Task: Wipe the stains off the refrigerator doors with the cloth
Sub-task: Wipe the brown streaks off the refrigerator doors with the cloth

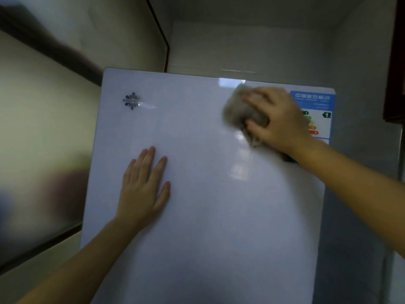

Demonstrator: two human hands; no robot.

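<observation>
A glossy white refrigerator door (208, 205) fills the middle of the head view. My right hand (278, 119) presses a crumpled grey cloth (238, 110) against the door's upper right part, just left of a blue energy label (317, 110). The cloth is blurred. My left hand (144, 185) lies flat on the door lower left of the cloth, fingers spread and holding nothing. A dark mark (289, 159) shows on the door under my right wrist. No other stains are clear on the surface.
A brand logo (131, 100) sits at the door's upper left. A frosted glass panel with a dark frame (39, 128) stands to the left. White walls enclose the niche behind, and a dark cabinet edge (394, 73) hangs at the upper right.
</observation>
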